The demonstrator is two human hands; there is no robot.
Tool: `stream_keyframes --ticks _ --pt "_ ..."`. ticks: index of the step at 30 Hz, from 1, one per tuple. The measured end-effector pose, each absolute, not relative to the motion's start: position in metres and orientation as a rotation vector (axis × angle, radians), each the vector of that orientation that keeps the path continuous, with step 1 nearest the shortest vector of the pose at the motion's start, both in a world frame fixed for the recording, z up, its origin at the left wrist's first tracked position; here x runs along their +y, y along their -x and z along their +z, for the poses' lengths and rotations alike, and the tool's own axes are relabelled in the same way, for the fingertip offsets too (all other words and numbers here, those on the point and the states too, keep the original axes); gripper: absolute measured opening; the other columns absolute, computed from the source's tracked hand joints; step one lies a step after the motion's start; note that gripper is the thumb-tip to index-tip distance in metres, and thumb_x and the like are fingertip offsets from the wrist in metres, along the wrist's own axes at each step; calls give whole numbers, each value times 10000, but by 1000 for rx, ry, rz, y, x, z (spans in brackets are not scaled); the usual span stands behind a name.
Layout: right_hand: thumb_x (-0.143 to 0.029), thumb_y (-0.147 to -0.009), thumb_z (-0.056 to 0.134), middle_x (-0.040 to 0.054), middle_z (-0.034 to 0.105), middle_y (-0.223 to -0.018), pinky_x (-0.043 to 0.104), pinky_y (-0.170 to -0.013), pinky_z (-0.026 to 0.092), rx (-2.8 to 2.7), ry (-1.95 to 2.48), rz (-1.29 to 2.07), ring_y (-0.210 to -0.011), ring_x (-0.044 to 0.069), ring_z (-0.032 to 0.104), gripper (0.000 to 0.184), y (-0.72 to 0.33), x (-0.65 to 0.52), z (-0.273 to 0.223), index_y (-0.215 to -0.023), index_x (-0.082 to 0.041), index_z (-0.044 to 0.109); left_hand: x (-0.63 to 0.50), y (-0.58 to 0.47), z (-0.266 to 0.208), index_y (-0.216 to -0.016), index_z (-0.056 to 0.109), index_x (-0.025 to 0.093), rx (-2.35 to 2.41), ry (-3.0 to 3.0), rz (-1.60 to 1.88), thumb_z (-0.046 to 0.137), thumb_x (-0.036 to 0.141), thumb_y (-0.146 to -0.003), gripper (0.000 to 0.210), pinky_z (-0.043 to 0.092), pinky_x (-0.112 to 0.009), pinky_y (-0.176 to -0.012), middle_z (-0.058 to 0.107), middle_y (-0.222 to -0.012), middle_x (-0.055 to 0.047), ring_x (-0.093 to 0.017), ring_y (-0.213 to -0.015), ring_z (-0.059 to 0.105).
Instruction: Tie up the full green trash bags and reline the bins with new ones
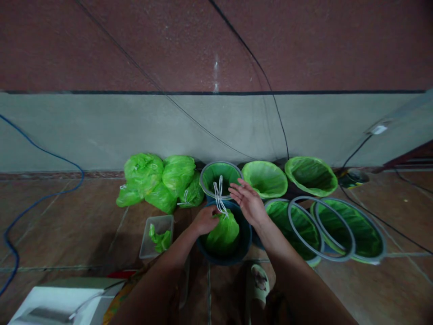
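Observation:
A green garbage bag (223, 234) sits inside a dark blue bin (223, 261), its neck gathered and white drawstrings (219, 194) standing up in loops above it. My left hand (205, 220) is closed at the bag's neck, by the base of the drawstrings; its fingertips are partly hidden. Just right of the strings, my right hand (249, 201) is raised with fingers apart and nothing in it. Behind the bag stands a grey-rimmed bin lined with green (221, 169).
Several tied green bags (158, 180) lie piled to the left. A clear plastic box (145, 246) holds crumpled green plastic. More lined bins (264, 178) stand to the right, with a loose grey ring (350, 243) across two. A blue cable (37, 201) crosses the floor; a slipper (259, 282) shows below.

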State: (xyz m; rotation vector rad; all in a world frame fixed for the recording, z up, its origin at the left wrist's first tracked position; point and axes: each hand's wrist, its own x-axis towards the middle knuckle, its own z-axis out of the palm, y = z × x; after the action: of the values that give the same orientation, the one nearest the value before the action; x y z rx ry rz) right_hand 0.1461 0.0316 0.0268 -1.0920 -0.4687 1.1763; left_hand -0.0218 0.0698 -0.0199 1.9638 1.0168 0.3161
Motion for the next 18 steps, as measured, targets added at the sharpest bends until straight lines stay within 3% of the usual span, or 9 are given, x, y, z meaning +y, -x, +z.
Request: stream_keyframes --ticks 4,7,13,18 --pt "-272 -720 612 63 683 -907 340 -759 471 -744 1735 965 -808 198 642 280 -149 22 5 -992 -203 614 65 20 -21 -953 646 181 1032 -1960 335 548 91 -658 323 480 -295 -791 689 -875 -20 -169 -802 621" --pt "-183 -728 593 84 686 -876 338 -770 430 -1154 2164 777 -832 219 621 172 -145 9 -10 -888 -199 655 62 17 -23 -966 630 186 1100 -1942 335 570 115 -675 305 478 -294 -770 682 -858 -19 -167 -773 618" --pt "-179 -766 581 46 693 -827 295 -743 412 -1497 2016 878 -801 194 621 151 -131 1 -21 -883 -203 672 60 11 -24 -793 645 168 1146 -1944 306 576 205 -739 95 454 -291 -707 677 -767 -37 -182 -724 618" --pt "-131 -714 569 23 694 -774 280 -692 421 -1472 1897 938 -720 177 612 203 -130 8 -25 -846 -208 703 58 11 -25 -700 678 172 1060 -1832 321 568 201 -734 118 441 -267 -661 674 -681 -9 -167 -675 602"
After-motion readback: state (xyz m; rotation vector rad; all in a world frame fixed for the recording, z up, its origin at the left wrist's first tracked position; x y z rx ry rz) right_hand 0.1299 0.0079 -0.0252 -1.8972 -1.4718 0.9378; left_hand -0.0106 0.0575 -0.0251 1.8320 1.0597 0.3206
